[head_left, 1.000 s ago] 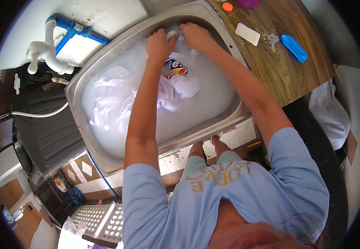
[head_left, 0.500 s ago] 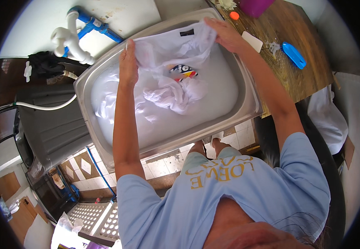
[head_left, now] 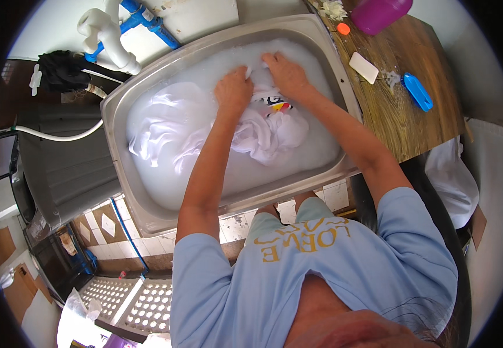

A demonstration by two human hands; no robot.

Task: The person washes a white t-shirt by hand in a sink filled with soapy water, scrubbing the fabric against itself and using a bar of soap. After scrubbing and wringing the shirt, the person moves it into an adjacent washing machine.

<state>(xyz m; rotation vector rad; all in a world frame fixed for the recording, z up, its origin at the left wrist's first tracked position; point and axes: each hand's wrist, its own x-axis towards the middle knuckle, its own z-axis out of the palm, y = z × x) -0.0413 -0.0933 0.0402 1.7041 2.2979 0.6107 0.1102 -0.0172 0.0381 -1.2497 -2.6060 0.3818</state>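
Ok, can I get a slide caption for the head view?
Left hand and right hand gripping white cloth in a sink of cloudy water.

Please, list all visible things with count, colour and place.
sink: one, grey, centre
water: one pool, whitish, in sink
white fabric: count unclear, white, in water
tap: one, white, upper left
pipework: one run, blue, beside tap
hose: one, white, left
bundle: one, black, upper left
board: one, grey, left
countertop: one, brown, right
container: one, purple, on countertop
cap: one, orange, on countertop
bar: one, cream, on countertop
elongated object: one, blue, on countertop
rod: one, blue, lower left
perforated panels: two, whitish, lower left
drape: one, white, far right
edge clutter: uncounted, unclear
shirt: one, light blue, lower centre
shorts: one, pale green, below sink
left hand: one, bare, at white fabric
right hand: one, bare, at white fabric
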